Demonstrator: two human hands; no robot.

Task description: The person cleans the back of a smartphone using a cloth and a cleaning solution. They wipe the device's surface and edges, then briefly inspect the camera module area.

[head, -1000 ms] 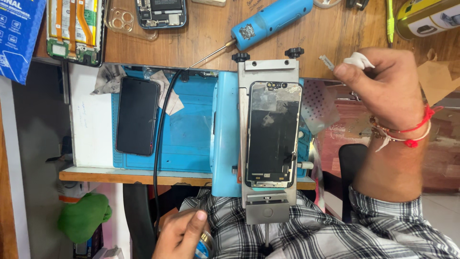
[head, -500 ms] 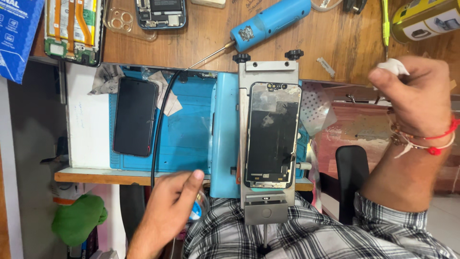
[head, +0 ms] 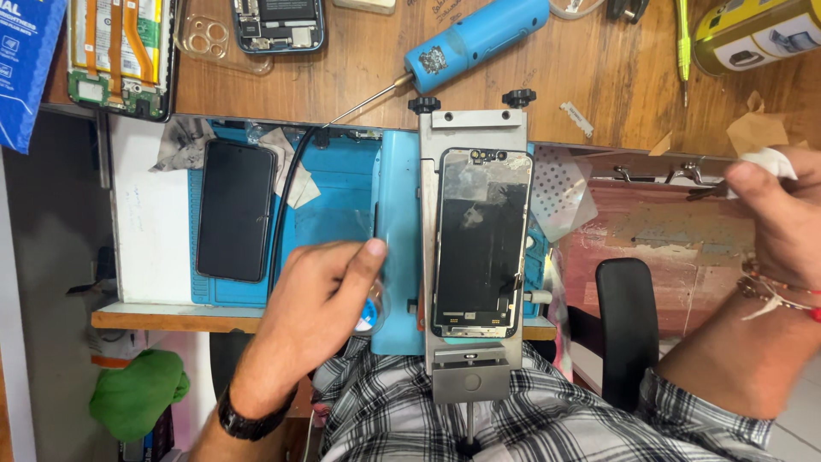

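A phone screen (head: 479, 248) with a cracked, taped upper part lies clamped in a grey metal fixture (head: 475, 128) at the desk's front edge. My left hand (head: 312, 299) hovers over the blue work mat (head: 342, 205) just left of the fixture. Its fingers curl around a small clear and blue bottle (head: 369, 315), mostly hidden under the thumb. My right hand (head: 782, 222) is at the far right, away from the fixture, pinching a white wad of tissue (head: 770, 161).
A black phone (head: 235, 210) lies on the mat's left side beside a black cable (head: 286, 197). Behind the fixture a blue electric screwdriver (head: 475, 38) rests on the wooden desk (head: 616, 77). Opened phones and parts are at the back left, a yellow can (head: 753, 30) at the back right.
My left hand has risen from my lap to the mat beside the fixture. My right hand has moved to the right and lower with the white wad.
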